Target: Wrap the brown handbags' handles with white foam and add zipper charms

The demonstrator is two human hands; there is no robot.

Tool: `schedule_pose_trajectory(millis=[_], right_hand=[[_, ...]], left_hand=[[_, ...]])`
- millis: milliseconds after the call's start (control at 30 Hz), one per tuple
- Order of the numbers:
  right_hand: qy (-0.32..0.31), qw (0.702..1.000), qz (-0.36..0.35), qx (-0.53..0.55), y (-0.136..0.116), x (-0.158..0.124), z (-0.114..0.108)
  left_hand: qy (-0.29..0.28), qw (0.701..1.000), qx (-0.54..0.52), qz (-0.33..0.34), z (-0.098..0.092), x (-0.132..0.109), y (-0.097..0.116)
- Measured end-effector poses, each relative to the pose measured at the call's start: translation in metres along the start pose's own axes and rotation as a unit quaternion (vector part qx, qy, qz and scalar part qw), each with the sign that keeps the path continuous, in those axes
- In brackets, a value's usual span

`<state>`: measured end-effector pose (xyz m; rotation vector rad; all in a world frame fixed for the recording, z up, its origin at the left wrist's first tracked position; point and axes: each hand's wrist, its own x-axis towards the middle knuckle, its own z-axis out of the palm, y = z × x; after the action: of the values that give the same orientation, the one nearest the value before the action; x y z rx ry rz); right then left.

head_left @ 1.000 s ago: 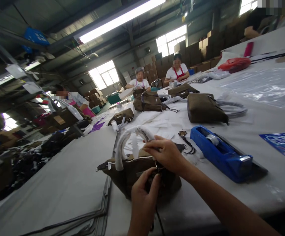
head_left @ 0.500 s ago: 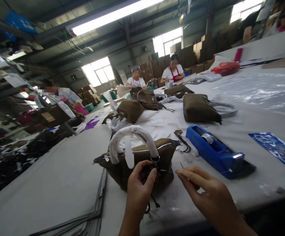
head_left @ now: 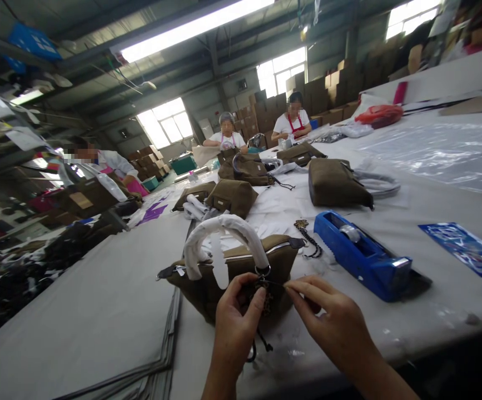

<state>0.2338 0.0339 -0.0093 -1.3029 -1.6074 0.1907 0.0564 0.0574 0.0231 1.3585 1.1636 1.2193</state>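
An olive-brown handbag (head_left: 207, 286) stands upright on the white table, its zip along the top and its handle (head_left: 224, 221) wrapped in white. My left hand (head_left: 239, 319) pinches a dark ornate charm (head_left: 268, 303) hanging below the ring at the handle's right base. Just right of it, my right hand (head_left: 328, 311) has thumb and forefinger pressed together on a thin dark strand, whose far end reaches the charm. Black cord ends hang under the bag. A similar charm with a black braided cord (head_left: 314, 241) lies behind the bag's right corner.
A blue tape dispenser (head_left: 361, 253) stands right of the bag, beside a blue printed card (head_left: 466, 247). More brown bags (head_left: 336, 183) lie farther back. Grey sheets (head_left: 141, 333) are layered at left. Three people work beyond the table.
My right hand has moved left, closer to my left hand and the charm. A brown bag that was blurred behind the handle now lies still. My left hand has stayed in place.
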Motion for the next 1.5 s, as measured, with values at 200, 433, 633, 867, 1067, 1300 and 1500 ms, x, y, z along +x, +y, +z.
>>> schedule_pose_trajectory(millis=[200,433,633,867,1067,1300,1500], right_hand=[[0.009,0.998,-0.021,-0.062,-0.008,0.006,0.003],[-0.019,1.0,0.001,-0.016,-0.002,0.003,-0.002],[-0.006,1.0,-0.01,-0.024,0.005,0.002,-0.006],[0.0,0.997,-0.047,-0.066,0.008,0.008,-0.007],[0.031,0.981,-0.108,-0.159,0.001,0.011,-0.011],[0.037,0.981,-0.114,-0.153,-0.004,0.013,-0.011],[0.041,0.981,-0.13,-0.136,-0.004,0.022,0.003]], left_hand=[[0.025,0.999,-0.005,-0.023,-0.001,0.002,-0.001],[-0.011,1.0,0.008,0.01,-0.001,0.006,-0.008],[-0.012,1.0,0.011,0.012,0.0,0.006,-0.005],[0.0,1.0,0.004,0.014,0.004,0.004,0.0],[0.003,1.0,0.014,0.016,0.003,0.003,-0.001],[-0.008,0.999,0.038,0.031,-0.002,0.007,-0.008],[0.025,0.995,0.095,0.033,-0.003,0.009,-0.011]])
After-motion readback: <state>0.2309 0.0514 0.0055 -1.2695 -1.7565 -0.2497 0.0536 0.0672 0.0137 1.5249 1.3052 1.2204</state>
